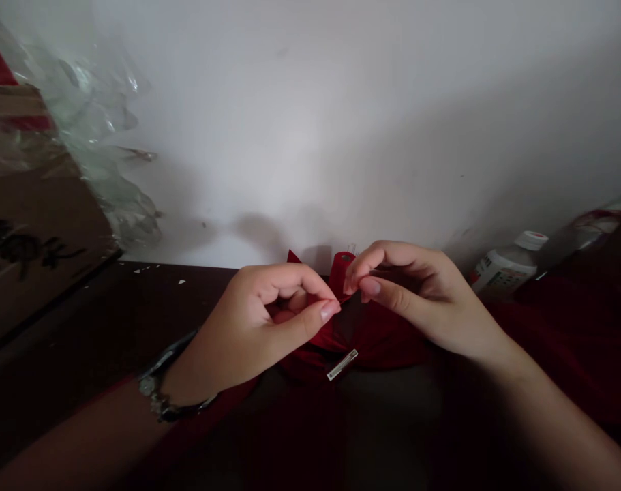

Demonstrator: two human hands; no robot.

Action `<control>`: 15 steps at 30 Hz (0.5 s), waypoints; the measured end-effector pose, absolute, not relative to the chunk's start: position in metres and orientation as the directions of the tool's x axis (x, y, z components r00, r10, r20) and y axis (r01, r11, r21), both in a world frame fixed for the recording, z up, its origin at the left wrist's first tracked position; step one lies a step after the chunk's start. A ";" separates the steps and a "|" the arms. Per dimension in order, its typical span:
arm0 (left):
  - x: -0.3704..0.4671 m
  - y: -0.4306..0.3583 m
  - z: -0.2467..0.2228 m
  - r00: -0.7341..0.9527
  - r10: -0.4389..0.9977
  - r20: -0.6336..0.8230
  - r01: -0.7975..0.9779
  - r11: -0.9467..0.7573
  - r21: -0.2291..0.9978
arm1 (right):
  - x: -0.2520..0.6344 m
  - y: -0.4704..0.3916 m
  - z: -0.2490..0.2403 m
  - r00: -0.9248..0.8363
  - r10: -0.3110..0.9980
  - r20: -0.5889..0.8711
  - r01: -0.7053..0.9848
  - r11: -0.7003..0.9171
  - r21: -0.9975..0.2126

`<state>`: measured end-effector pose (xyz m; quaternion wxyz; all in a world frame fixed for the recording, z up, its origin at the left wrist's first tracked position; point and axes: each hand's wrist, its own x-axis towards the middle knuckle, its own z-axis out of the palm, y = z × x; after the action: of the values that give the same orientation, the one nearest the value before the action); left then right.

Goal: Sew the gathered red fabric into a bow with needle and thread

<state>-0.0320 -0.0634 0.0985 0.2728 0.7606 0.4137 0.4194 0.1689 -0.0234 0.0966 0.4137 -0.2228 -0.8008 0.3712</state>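
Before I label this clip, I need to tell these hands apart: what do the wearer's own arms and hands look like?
The left hand has a dark band round its wrist, with silvery, charm-like pieces. The right hand shows no wristwear. No gloves, rings or sleeves are visible on either side.

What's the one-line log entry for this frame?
left hand: pinched, contents unclear | right hand: curled, contents unclear | silver clip: near red fabric, untouched | red roll: behind hands
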 end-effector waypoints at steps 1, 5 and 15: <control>-0.032 -0.063 0.099 0.308 0.859 0.409 0.404 -0.508 0.761 | 0.169 -0.024 0.097 -0.565 0.662 0.492 0.053 0.624 -0.780; -0.033 -0.063 0.100 0.324 0.857 0.401 0.411 -0.509 0.756 | 0.169 -0.027 0.098 -0.603 0.646 0.468 0.066 0.625 -0.778; -0.031 -0.065 0.097 0.296 0.851 0.433 0.446 -0.524 0.726 | 0.166 -0.027 0.097 -0.632 0.615 0.471 0.065 0.648 -0.759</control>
<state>-0.0310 -0.0647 0.0968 0.2435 0.7674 0.4225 0.4164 0.1656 -0.0274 0.0969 0.3765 -0.2059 -0.8259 0.3657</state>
